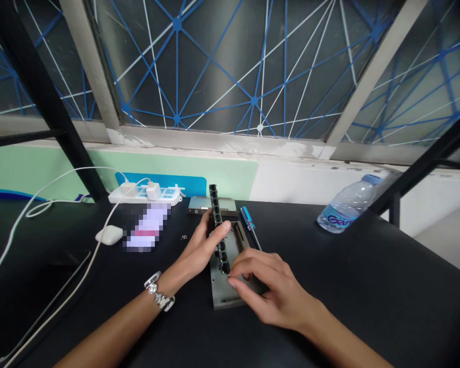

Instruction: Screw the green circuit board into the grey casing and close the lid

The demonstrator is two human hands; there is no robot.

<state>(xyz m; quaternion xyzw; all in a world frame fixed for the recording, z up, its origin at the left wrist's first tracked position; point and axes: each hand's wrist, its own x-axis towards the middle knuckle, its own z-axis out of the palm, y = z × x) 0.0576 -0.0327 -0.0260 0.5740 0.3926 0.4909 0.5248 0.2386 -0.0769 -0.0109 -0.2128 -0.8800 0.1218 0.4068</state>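
A grey metal case lies open on the black table. A circuit board with a row of black ports stands tilted on edge in it. My left hand grips the board from the left, its thumb pressed on the port row. My right hand rests at the case's near right, with its fingertips pinched on the board's lower end. A metal lid plate lies just behind the case. A blue-handled screwdriver lies to the right of the case.
A white power strip with plugs and white cables sits at the back left. A white earbud case and a blurred-out object lie left of the work. A small screw lies nearby. A water bottle lies at the right.
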